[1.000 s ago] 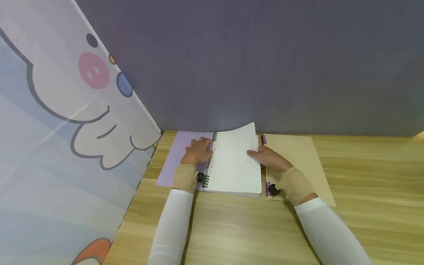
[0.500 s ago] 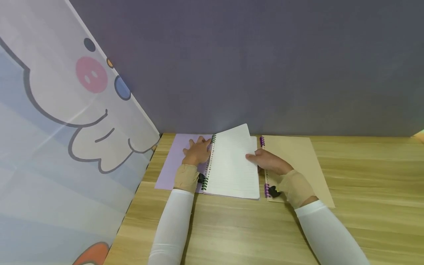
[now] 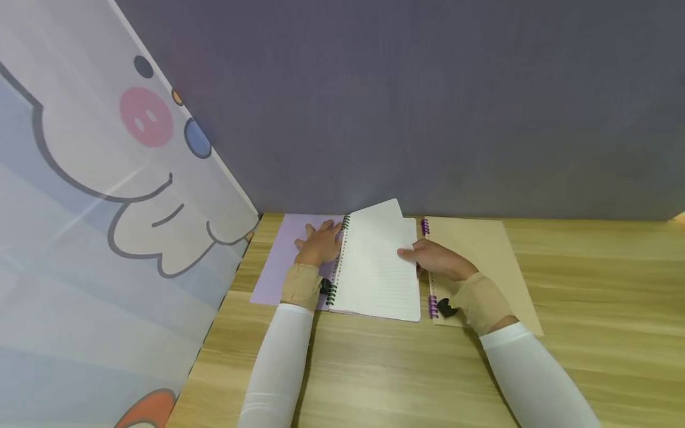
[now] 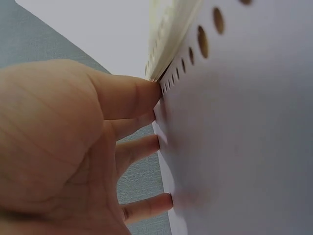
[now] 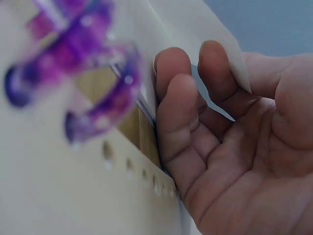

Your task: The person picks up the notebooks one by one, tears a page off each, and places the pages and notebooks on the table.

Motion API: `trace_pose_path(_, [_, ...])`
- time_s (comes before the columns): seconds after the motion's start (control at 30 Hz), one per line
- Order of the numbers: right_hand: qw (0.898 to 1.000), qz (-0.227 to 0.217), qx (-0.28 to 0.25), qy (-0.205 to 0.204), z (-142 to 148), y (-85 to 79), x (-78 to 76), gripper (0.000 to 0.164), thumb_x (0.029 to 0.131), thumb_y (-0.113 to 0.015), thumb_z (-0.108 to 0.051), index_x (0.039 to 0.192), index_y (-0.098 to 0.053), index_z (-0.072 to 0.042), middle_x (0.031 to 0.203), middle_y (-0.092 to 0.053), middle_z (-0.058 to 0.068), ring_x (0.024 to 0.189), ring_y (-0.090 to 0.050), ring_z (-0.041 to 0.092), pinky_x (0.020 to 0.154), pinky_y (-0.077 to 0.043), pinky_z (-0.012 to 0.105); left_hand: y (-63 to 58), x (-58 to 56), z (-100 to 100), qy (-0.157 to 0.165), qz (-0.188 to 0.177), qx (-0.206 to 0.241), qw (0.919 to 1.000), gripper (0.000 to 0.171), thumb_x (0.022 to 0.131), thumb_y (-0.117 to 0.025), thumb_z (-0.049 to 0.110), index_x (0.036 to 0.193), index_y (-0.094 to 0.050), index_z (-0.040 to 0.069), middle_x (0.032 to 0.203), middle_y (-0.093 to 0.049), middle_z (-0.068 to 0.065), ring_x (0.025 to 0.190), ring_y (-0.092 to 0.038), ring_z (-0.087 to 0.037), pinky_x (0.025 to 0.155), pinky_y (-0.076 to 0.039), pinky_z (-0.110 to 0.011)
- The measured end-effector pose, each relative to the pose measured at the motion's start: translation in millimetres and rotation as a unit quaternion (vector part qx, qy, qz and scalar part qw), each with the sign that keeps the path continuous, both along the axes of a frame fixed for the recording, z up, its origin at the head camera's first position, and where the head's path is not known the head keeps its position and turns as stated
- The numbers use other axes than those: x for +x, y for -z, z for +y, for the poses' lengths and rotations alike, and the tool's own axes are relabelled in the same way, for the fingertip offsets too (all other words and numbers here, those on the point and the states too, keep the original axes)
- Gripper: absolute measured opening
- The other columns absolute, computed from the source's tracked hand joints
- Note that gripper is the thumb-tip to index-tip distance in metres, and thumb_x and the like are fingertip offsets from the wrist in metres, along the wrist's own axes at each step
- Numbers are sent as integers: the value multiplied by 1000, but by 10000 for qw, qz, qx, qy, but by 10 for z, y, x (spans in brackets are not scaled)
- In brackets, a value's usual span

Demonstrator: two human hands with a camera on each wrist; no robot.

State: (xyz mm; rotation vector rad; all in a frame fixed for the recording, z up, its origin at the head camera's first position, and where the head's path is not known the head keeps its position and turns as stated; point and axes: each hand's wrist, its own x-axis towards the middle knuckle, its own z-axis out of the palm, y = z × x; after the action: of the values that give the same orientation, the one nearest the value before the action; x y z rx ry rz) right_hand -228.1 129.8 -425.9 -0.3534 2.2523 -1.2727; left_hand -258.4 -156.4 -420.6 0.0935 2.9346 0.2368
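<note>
An open spiral notebook with green rings (image 3: 330, 295) lies on the table, its lilac cover (image 3: 273, 270) folded out to the left. My left hand (image 3: 319, 245) presses spread fingertips on that cover beside the rings. In the left wrist view, the fingertips (image 4: 164, 200) touch the pale sheet next to its punched holes. My right hand (image 3: 437, 257) pinches the right edge of a lined white page (image 3: 377, 255), thumb on top and fingers behind it. The page's top corner is raised. In the right wrist view, the curled fingers (image 5: 178, 117) lie behind the paper's edge.
A second notebook, with a beige sheet (image 3: 481, 249) and purple rings (image 3: 433, 306), lies right of the first, partly under my right forearm. A dark grey panel (image 3: 428, 107) rises behind the wooden table (image 3: 369, 368). A cartoon-printed wall (image 3: 80, 238) stands at the left.
The raised page edge in my right hand has shifted slightly left, showing more of the sheets beneath it. Its top corner leans further left. My left hand has stayed on the cover.
</note>
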Motion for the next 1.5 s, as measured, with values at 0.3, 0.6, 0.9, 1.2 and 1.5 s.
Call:
trace_pose_path(0.3, [9992,148,366,7,8,-42,-1,52,88,-47,-56,85,-51,-5,81,-53,11,79,-50,24,77,-37,36,-72,6,11,-8,-15,36,10000,49,96,-29,35,145,-24,36,151,-14,10,127,-13,-37,82,-21,-66])
trace_pose_path(0.6, [9988,38,470,-86,33,-60,46,54,86,-48,-59,87,-47,-4,89,-51,14,83,-48,25,78,-36,37,-45,29,14,26,-98,99,9999,49,96,-28,36,145,-23,35,151,-13,10,126,-12,-37,82,-20,-67])
trace_pose_path(0.9, [9991,31,412,-138,35,-74,59,53,86,-49,-57,84,-45,-4,99,-44,14,84,-47,26,79,-37,36,-98,63,13,-3,-150,250,9996,51,94,-29,31,145,-24,34,151,-13,8,123,-15,-35,82,-18,-67])
trace_pose_path(1.2, [9992,-70,330,-217,28,-78,74,51,87,-49,-55,84,-47,-5,100,-44,14,87,-46,26,82,-35,37,-65,64,2,-9,-168,268,9995,51,95,-29,32,145,-24,34,151,-13,9,123,-14,-34,82,-18,-66])
trace_pose_path(1.5, [9992,-32,330,-244,39,-74,66,52,86,-49,-56,86,-51,-5,99,-47,12,91,-44,25,83,-33,38,-40,35,-6,-47,-258,213,9994,52,94,-29,31,145,-22,37,151,-11,11,125,-11,-34,83,-16,-67])
